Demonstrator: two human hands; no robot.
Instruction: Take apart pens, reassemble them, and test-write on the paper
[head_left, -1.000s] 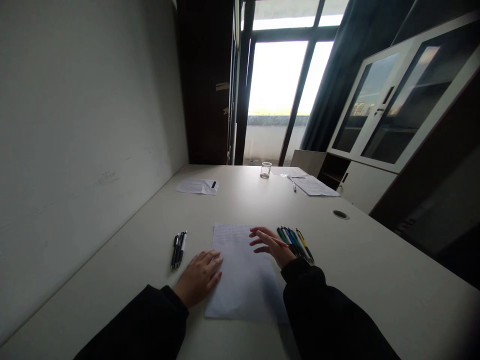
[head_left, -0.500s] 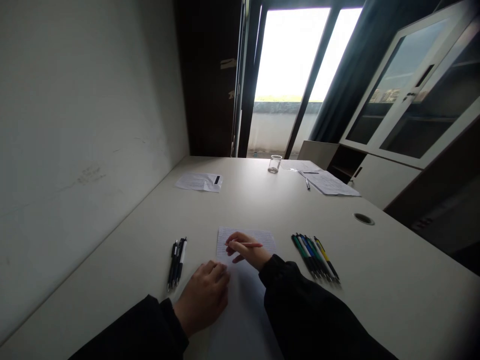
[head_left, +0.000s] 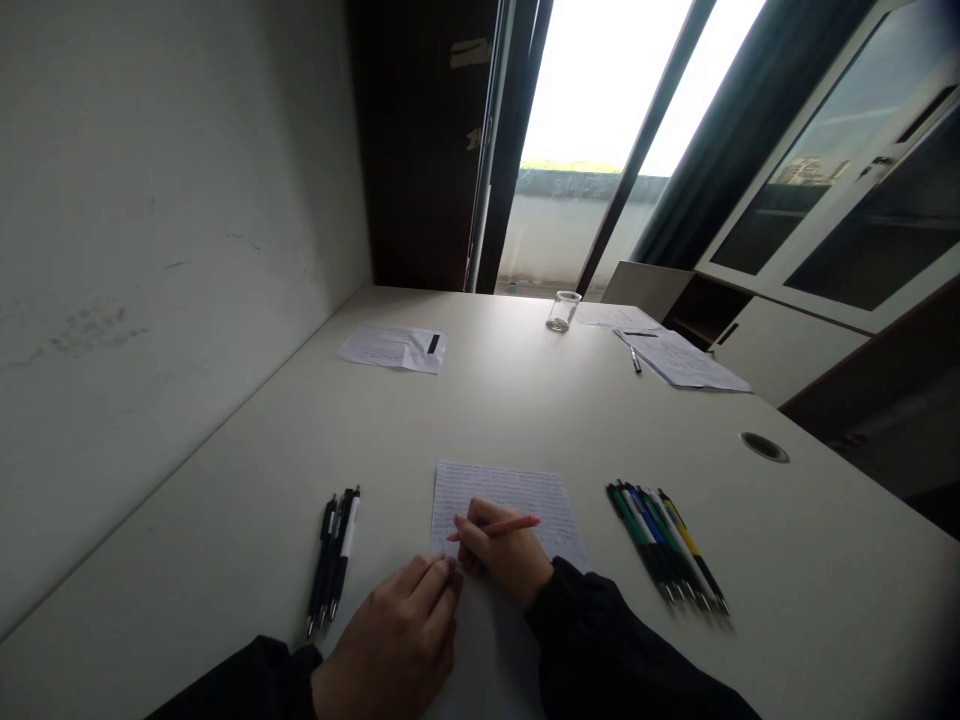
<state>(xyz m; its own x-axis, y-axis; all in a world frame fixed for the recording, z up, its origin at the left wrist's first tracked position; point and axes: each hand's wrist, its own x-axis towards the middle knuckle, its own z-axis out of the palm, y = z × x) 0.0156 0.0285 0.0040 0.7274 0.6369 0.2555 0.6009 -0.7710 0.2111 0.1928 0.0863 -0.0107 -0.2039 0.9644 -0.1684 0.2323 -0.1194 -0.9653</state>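
A red pen point(head_left: 514, 525) is gripped in my right hand point(head_left: 510, 562), its tip pointing left over a sheet of paper covered in lines of writing point(head_left: 517, 482). Whether the tip touches the sheet I cannot tell. My left hand point(head_left: 401, 635) rests at the left edge of the paper, fingers curled together and close to the right fingertips. What lies under those fingers is hidden. Left of my hands lie several dark pens point(head_left: 334, 555), one with a white barrel. On the right a row of several green, blue, white and yellow pens point(head_left: 667, 545) lies side by side.
Farther back on the white table point(head_left: 495, 400) lie a creased paper point(head_left: 394, 348), a clear glass point(head_left: 562, 312), stacked sheets point(head_left: 686, 360) and a single pen point(head_left: 635, 360). A round cable hole point(head_left: 765, 447) sits at right. A wall point(head_left: 187, 300) borders the left side.
My right hand has moved down the sheet toward my left hand, with the red pen still in it. The camera view has shifted, so the hands and pens appear larger.
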